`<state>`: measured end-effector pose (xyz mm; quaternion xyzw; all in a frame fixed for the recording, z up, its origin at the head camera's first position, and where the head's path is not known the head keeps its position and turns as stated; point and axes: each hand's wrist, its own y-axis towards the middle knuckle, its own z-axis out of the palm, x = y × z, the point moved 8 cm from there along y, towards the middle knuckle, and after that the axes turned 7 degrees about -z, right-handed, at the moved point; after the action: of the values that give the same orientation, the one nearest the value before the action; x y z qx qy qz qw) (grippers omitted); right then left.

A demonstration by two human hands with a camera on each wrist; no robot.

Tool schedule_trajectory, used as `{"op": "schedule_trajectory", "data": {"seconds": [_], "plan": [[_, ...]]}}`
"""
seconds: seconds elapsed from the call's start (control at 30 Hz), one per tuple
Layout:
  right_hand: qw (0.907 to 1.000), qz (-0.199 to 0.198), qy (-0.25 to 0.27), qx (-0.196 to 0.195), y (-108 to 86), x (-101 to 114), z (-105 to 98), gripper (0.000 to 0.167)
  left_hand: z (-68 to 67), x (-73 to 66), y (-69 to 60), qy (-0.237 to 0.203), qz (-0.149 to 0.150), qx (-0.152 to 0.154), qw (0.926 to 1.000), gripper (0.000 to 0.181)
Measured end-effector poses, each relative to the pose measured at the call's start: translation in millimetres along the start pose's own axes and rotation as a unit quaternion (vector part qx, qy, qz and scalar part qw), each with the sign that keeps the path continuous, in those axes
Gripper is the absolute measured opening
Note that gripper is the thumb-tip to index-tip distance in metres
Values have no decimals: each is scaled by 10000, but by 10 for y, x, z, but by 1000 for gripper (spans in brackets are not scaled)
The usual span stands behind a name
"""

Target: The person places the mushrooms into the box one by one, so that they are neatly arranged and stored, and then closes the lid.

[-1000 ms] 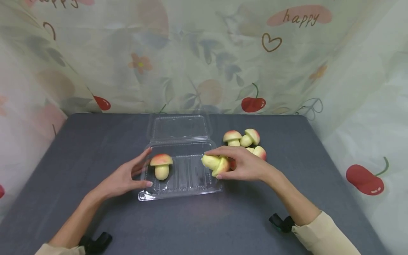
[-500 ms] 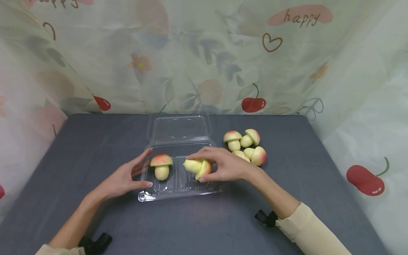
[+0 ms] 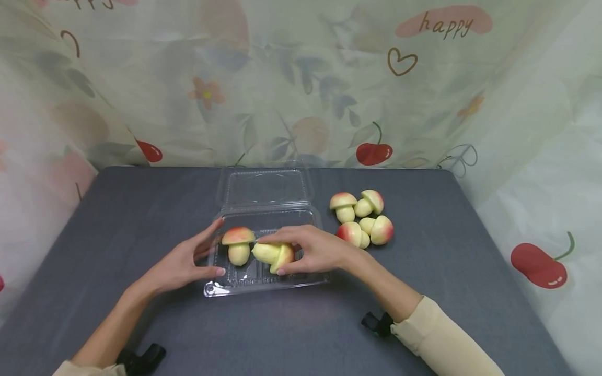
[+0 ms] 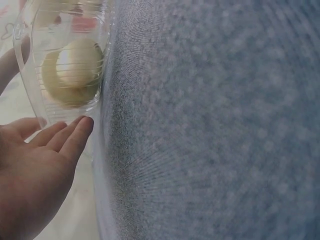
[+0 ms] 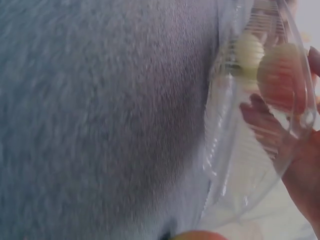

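A clear plastic clamshell container [image 3: 282, 285] lies open on the table, its lid folded back. At its left end stands one toy mushroom [image 3: 238, 245], red-tinged cap toward the back. My right hand [image 3: 320, 251] pinches a second toy mushroom [image 3: 267, 253] between thumb and fingers, tilted sideways with its stem to the left, over the container just right of the first. In the right wrist view this held mushroom [image 5: 282, 77] shows through the clear wall. My left hand [image 3: 183, 263] rests against the container's left side with fingers extended; in the left wrist view the fingertips [image 4: 85, 125] touch the end wall.
Several more toy mushrooms [image 3: 350, 232] lie in a cluster right of the container. The clear lid [image 3: 265, 188] lies flat behind. A dark grey cloth covers the table [image 3: 141, 209]; patterned curtains [image 3: 282, 78] hang at the back and sides.
My right hand has carried the toy mushroom left and slightly nearer, from the container's right edge to beside the first mushroom. My left hand and the container have stayed in place.
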<state>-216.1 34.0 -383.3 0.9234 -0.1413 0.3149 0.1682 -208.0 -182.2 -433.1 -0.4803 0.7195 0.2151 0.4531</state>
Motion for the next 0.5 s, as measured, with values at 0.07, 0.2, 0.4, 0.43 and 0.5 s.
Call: {"op": "schedule_trajectory", "data": {"seconds": [0.07, 0.2, 0.4, 0.43, 0.5], "plan": [[10000, -6, 47, 64, 24, -1, 38, 61, 2, -2, 0, -27, 0, 11, 10000, 105], [9999, -60, -21, 150, 75, 5, 102, 62, 5, 0, 0, -46, -26, 30, 10000, 105], [9992, -130, -292, 221, 143, 19, 168, 62, 7, 16, 7, 15, -86, 47, 10000, 105], [9990, -141, -357, 233, 153, 19, 178, 62, 8, 16, 8, 12, -86, 54, 9999, 105], [9985, -162, -443, 264, 173, 16, 203, 63, 7, 16, 9, 8, -81, 62, 9999, 105]]}}
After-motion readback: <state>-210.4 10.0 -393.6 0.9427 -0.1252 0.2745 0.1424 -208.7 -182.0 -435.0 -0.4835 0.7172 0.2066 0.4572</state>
